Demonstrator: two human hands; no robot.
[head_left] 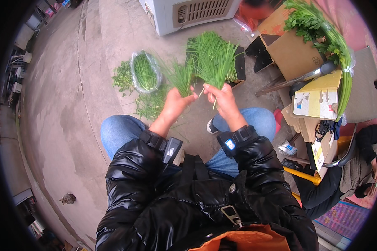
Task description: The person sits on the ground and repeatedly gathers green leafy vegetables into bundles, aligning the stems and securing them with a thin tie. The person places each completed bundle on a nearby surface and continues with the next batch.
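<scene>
Cracked concrete floor [100,71] all over this spot, with a pale vented appliance [165,19] at the far side, so I'll place stuff off that. Just on the near side of the appliance there's a pile of long thin greens [207,44], chives or something like them, on a dark box [240,62]. Closer to the wearer than that, the left hand [176,103] has its grip wrapped round the left bunch [182,75], while the right hand [225,101] is clamped on the stem ends of the right bunch [220,73], a few pale stems poking out below. Its tips overlap the pile, so can't tell where one stops. Handling-wise I'd guess super light, floppy up top, a bit springier near the base, bruises easily, maybe slippery if damp. Best hold is low, where the stems gather: snug enough that loose ones don't slide out, but don't mush them. Pose: forearms reach out between the knees, wrists angled inward, hands close but apart. Bagged greens [144,73] sit near-left of the appliance, and celery-looking stalks [344,79] are off to its right.
</scene>
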